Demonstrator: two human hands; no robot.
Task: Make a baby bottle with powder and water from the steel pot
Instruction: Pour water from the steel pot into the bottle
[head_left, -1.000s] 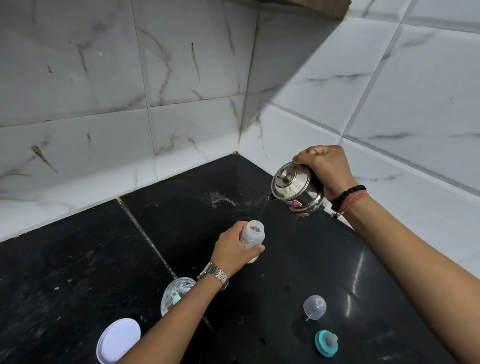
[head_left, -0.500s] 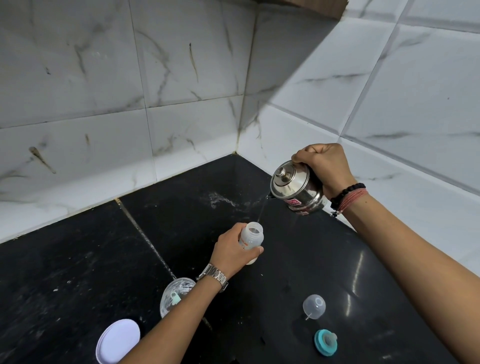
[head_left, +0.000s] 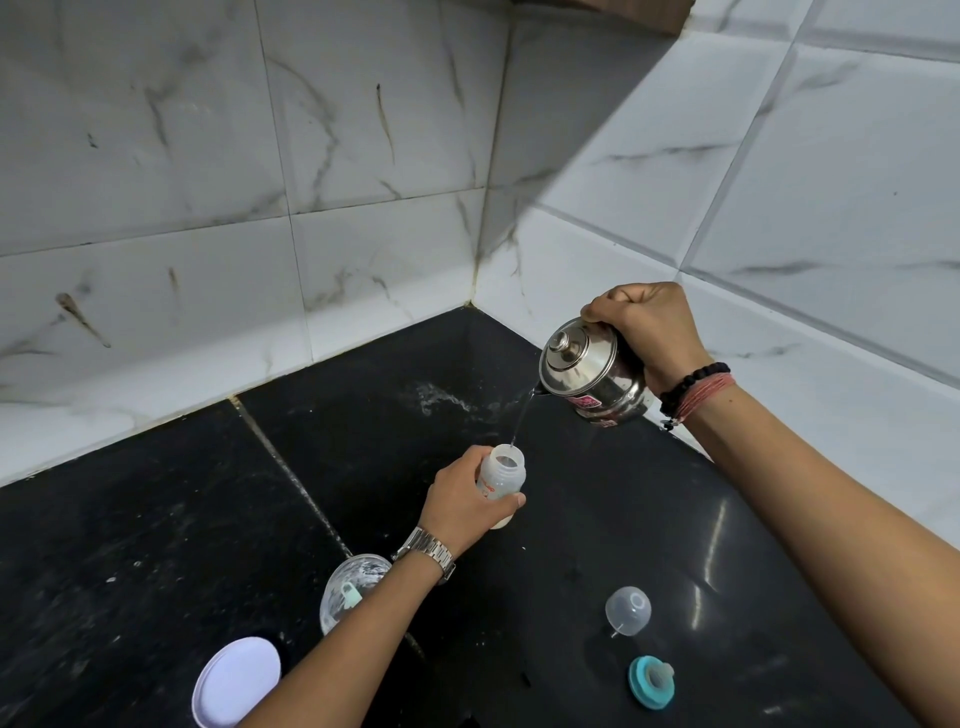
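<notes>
Shiny rounded steel pot (head_left: 589, 376) tilts in the right hand (head_left: 647, 332), fist wrapped tight. A thin stream drops into the translucent plastic bottle (head_left: 501, 480), which the left hand (head_left: 462, 506) clasps over the glossy black counter (head_left: 156, 545).

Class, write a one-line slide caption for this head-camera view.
Right hand tilts shiny steel pot, pouring water into white plastic baby bottle held by left hand.

- It was a home kitchen corner.
- A black stone counter (head_left: 156, 545) met white marble-look wall tiles (head_left: 156, 130).
- A steel pot (head_left: 592, 379) and baby bottle (head_left: 501, 478) were there.
</notes>
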